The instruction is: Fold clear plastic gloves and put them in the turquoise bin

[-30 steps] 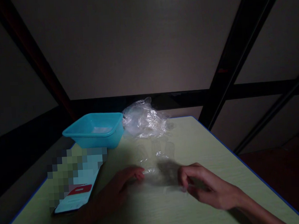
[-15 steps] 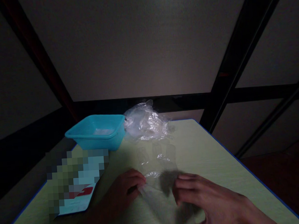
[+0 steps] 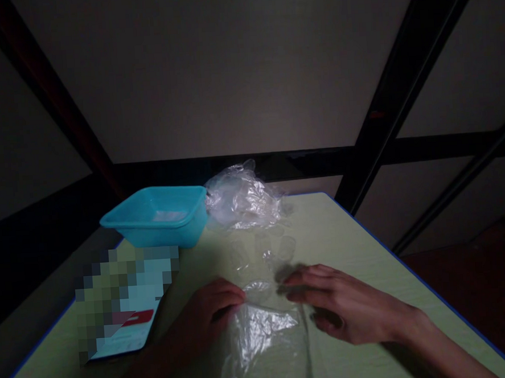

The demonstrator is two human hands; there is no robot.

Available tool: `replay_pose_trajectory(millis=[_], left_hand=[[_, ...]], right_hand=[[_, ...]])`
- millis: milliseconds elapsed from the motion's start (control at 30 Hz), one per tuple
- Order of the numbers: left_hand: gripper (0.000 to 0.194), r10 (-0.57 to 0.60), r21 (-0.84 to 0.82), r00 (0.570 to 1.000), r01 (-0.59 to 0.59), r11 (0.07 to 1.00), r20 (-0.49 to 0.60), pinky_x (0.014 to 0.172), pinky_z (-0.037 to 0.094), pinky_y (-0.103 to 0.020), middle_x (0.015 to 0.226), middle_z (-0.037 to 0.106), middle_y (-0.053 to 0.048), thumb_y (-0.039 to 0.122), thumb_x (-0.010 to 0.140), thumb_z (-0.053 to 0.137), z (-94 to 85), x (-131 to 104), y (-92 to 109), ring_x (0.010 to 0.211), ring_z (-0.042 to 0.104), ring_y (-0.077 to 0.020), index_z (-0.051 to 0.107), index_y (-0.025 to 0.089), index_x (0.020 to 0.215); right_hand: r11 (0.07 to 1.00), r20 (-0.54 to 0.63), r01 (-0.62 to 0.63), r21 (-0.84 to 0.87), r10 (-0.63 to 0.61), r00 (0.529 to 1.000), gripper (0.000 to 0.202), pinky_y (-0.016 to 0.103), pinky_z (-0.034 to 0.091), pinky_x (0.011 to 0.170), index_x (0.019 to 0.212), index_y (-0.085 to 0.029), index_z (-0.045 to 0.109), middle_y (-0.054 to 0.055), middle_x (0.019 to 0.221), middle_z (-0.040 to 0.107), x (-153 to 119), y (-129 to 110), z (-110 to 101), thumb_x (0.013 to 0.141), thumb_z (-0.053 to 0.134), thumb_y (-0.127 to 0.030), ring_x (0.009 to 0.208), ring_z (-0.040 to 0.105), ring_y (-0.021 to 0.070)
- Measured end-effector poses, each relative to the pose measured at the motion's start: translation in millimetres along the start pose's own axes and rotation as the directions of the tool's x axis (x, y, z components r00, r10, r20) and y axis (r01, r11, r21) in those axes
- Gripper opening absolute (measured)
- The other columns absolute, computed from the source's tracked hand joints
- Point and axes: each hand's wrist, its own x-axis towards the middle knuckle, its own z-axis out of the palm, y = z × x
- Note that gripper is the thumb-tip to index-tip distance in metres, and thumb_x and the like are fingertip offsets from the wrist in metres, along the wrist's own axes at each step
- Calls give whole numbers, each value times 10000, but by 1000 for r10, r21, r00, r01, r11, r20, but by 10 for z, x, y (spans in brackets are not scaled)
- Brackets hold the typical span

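A clear disposable plastic glove (image 3: 265, 331) lies on the table in front of me, its see-through finger shapes pointing toward the far side. My left hand (image 3: 217, 305) pinches the left part of its sheet between thumb and fingertips. Over the right side of the glove hovers my right hand (image 3: 332, 304), fingers stretched out and thumb bent below them; I see nothing in it. Behind the glove sits a crumpled heap of clear plastic gloves (image 3: 244, 198).
A blue plastic basin (image 3: 161, 231) stands at the back left, beside the heap. Nearer me on the left lies a flat card or device (image 3: 128, 333), partly blurred out, with a red patch. The pale table (image 3: 346, 251) has a blue edge, and a panelled wall (image 3: 229, 82) rises behind.
My right hand has risen away from the near part of the glove and its fingers have straightened. The plastic sheet now lies spread toward me. My left hand keeps its pinch.
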Motion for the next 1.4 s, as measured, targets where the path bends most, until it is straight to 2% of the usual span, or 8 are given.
replay_pose_trajectory(millis=[133, 400, 700, 833, 933, 1033, 1200, 1400], left_hand=[[227, 26, 34, 999, -27, 999, 18, 740, 496, -286, 886, 690, -55, 130, 827, 464, 0, -10, 11, 822, 617, -170, 682, 186, 864], [240, 108, 40, 994, -109, 993, 26, 738, 489, -288, 909, 688, -66, 71, 807, 468, 6, -13, -6, 835, 611, -174, 682, 167, 859], [209, 95, -61, 993, -99, 993, -64, 727, 505, -281, 882, 706, -46, 68, 804, 511, 42, -17, -85, 817, 638, -160, 681, 179, 856], [213, 83, -39, 996, -85, 996, -37, 734, 503, -294, 895, 702, -55, 68, 796, 513, 40, -25, -69, 829, 635, -170, 686, 179, 851], [216, 65, -45, 998, -66, 997, -27, 736, 499, -300, 894, 706, -59, 84, 798, 509, 27, -22, -47, 832, 634, -176, 693, 183, 853], [203, 0, -106, 1000, -3, 994, -28, 732, 496, -296, 883, 715, -60, 123, 795, 514, 14, -4, -29, 821, 643, -181, 703, 188, 831], [197, -260, -209, 966, 254, 944, -1, 713, 487, -292, 836, 726, -70, 232, 774, 524, -7, 60, 7, 788, 659, -205, 709, 173, 743], [217, -437, -225, 893, 451, 864, 111, 565, 435, -249, 637, 683, -38, 260, 720, 496, -93, 223, 39, 630, 616, -194, 657, 144, 633]], right_hand=[[983, 31, 130, -133, -127, 991, 507, 435, 295, 1078, 1333, -72, 413, 152, 1364, 452, 50, 46, 79, 830, 444, -131, 1272, 388, 233], [938, -11, 238, -254, -249, 969, 389, 375, 393, 1032, 1291, -26, 453, 161, 1314, 496, 58, 107, 268, 940, 315, -119, 1231, 446, 223], [989, -5, 132, 64, -132, 991, 442, 344, 401, 1027, 1324, -62, 421, 147, 1327, 494, -6, 136, 207, 888, 353, -88, 1231, 451, 185], [990, 2, 120, 68, -120, 993, 505, 400, 354, 1051, 1388, -94, 322, 122, 1401, 408, 25, 108, 221, 902, 416, -189, 1255, 409, 213], [994, 5, 100, 47, -100, 995, 495, 421, 353, 1033, 1396, -139, 321, 90, 1383, 443, 53, 76, 257, 920, 419, -233, 1219, 422, 227], [993, -7, 52, 110, -52, 999, 454, 405, 366, 1004, 1364, -110, 379, 108, 1303, 522, 62, 45, 255, 930, 399, -244, 1178, 426, 231], [953, -79, -66, 295, 94, 992, 402, 401, 391, 940, 1307, -145, 456, 111, 1150, 594, 72, 18, 241, 958, 301, -272, 1072, 478, 211], [837, -215, -177, 518, 328, 920, 385, 440, 369, 936, 1180, -194, 581, 84, 1112, 637, 167, 65, 350, 952, 314, -352, 1034, 536, 231]])
